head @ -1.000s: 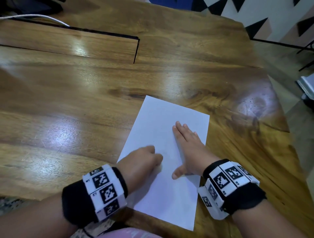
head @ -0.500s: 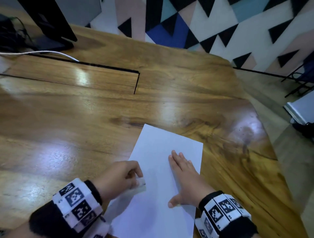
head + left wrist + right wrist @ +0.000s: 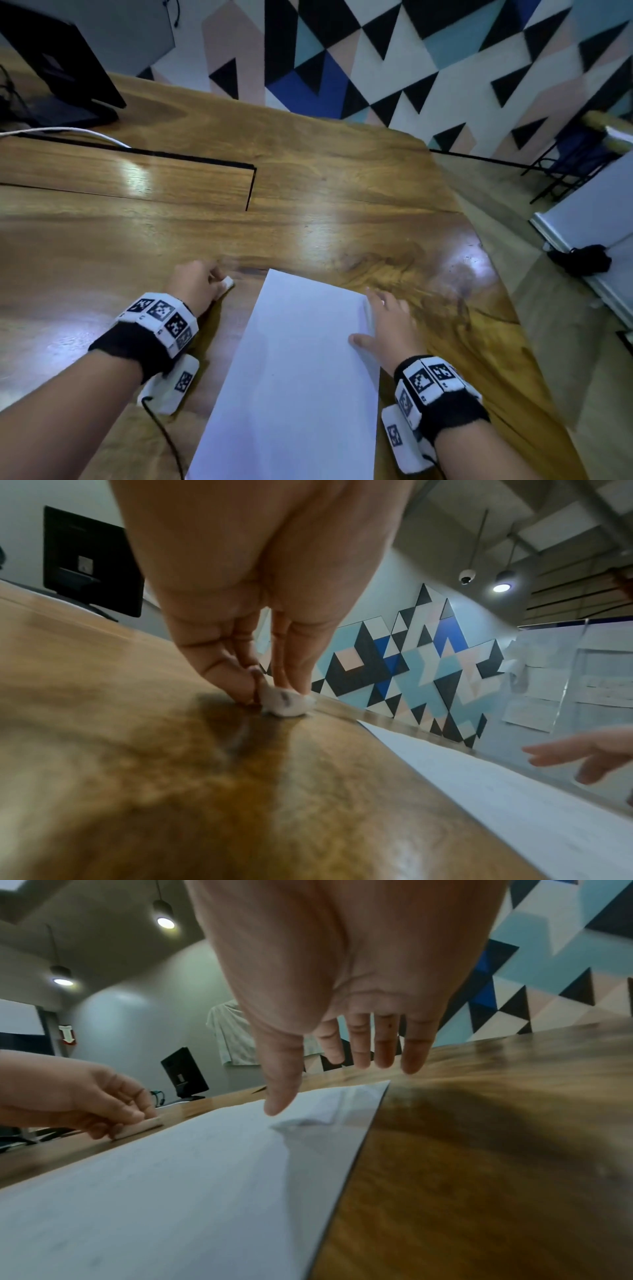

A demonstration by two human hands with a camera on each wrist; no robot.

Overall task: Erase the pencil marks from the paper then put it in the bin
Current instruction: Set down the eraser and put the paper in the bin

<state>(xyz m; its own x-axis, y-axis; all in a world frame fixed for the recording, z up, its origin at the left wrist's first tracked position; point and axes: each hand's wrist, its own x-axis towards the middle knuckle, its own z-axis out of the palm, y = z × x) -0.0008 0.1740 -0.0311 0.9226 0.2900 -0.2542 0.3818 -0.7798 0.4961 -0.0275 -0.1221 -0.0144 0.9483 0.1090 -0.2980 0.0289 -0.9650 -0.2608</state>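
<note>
A white sheet of paper lies flat on the wooden table, near its front edge. My left hand is on the bare wood just left of the sheet's far corner, pinching a small white eraser that touches the tabletop. The left wrist view shows the eraser between thumb and fingers. My right hand hovers with straight fingers over the sheet's far right corner, thumb over the paper. No bin shows in any view.
A black monitor on its stand and a white cable sit at the table's far left. A dark seam marks a hatch in the tabletop. Right of the table the floor holds a white board and a black object.
My left hand has carried the eraser off the paper onto the wood at its left. My right hand has slid from the sheet's middle to its far right corner. The head view has tilted up.
</note>
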